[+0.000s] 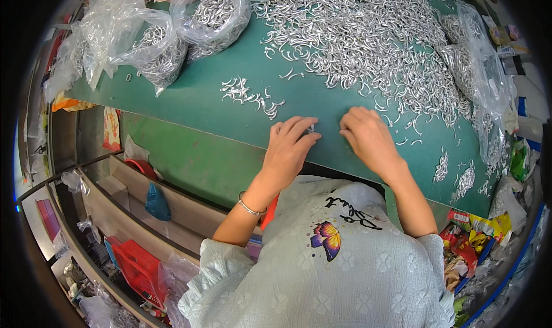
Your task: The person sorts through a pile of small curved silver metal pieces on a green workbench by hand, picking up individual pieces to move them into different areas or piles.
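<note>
My left hand is closed over the near edge of the green tabletop, thumb and fingers pinching a small silvery metal piece. A short gap to the right, my right hand has its fingers curled down at the table; whatever they grip is hidden. Beyond the hands spreads a large heap of small curved silvery metal pieces. A smaller scatter of the same curved pieces lies just beyond my left hand. Several loose ones lie close to my right fingers.
Clear plastic bags full of metal pieces stand at the back left. Another clear bag lines the right side. Small piles sit near the right corner. Below on the left are a wooden shelf frame and a red basket.
</note>
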Demonstrator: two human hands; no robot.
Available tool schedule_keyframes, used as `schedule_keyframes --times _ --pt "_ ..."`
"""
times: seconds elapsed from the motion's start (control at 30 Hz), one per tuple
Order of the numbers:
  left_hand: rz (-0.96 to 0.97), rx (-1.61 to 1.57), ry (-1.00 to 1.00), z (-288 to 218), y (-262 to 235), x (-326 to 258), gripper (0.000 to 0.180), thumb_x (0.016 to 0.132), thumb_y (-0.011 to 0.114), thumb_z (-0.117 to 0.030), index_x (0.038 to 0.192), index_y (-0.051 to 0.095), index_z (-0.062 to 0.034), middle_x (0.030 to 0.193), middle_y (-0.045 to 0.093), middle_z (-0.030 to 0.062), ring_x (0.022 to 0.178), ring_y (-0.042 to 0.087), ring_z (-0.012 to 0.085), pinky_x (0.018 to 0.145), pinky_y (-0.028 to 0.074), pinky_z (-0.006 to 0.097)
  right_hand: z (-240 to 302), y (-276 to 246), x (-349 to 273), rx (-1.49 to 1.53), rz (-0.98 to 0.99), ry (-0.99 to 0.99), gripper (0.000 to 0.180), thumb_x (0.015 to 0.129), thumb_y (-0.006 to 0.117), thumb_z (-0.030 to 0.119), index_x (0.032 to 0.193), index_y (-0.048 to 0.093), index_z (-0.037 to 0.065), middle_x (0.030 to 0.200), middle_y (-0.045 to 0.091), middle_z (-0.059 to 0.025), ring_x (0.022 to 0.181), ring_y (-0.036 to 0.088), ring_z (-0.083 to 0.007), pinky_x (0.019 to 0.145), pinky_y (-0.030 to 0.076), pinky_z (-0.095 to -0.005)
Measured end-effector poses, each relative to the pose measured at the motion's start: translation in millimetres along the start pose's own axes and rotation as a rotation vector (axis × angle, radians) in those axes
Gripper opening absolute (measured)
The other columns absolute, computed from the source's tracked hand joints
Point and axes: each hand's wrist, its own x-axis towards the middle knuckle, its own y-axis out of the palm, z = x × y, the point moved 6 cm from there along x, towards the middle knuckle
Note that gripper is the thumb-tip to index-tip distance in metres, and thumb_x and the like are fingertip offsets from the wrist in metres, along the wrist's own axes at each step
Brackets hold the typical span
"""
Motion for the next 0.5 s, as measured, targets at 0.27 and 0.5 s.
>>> schedule_keyframes --times 0.27,0.5 --pt "-0.101 0.063 -0.055 10 -5 3 0.022 0.079 0.068 0.002 0.099 0.065 -0.0048 0.111 0.061 0.0079 0.109 0.056 0.0296 0.092 0.040 0.040 1 -10 51 -0.109 -0.423 -0.073 0.014 0.077 0.069 0.006 0.088 0.061 0.004 0.089 0.055 -0.0110 0.089 0.054 -0.0293 0.077 0.043 -0.0393" --pt "-0.157 -0.057 -0.114 17 -4 -1 0.039 0.076 0.073 0.002 0.113 0.060 -0.0038 0.116 0.060 0.0115 0.110 0.056 0.0313 0.091 0.043 0.039 16 12 29 0.071 -0.140 -0.181 0.014 0.080 0.069 0.008 0.089 0.059 0.003 0.093 0.056 -0.0105 0.090 0.055 -0.0309 0.078 0.044 -0.0400"
